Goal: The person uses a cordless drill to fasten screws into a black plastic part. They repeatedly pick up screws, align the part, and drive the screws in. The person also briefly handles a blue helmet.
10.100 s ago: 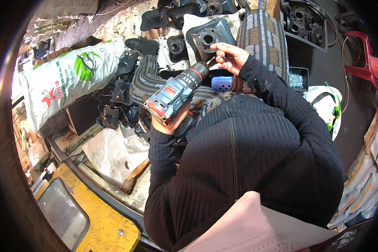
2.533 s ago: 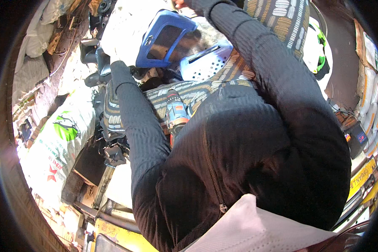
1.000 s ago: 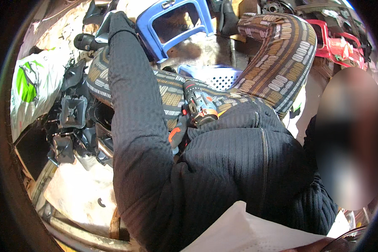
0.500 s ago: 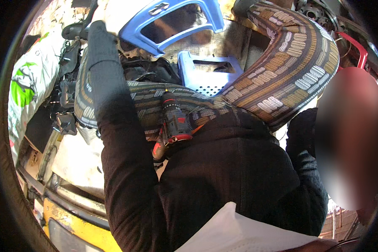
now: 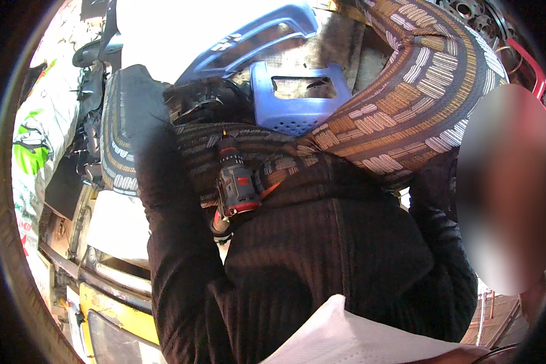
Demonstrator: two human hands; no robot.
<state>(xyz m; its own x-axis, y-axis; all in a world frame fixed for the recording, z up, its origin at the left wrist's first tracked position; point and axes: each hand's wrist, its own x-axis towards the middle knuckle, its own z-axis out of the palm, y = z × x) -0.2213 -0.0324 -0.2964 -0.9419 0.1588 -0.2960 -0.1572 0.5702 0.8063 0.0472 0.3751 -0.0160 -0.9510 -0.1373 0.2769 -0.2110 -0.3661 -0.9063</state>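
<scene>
One drill (image 5: 235, 182), grey-black with red trim, lies loose across the patterned lap (image 5: 273, 159) at centre; half a second ago it sat lower and more tilted. Left arm (image 5: 164, 200) reaches to 11 o'clock, hand out of sight — grip unknown. Right hand not visible. Blue plastic stool (image 5: 297, 100), perforated top, at 12.

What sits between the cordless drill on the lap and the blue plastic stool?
In the head view, only the striped patterned trouser leg lies between the drill and the blue stool.
</scene>
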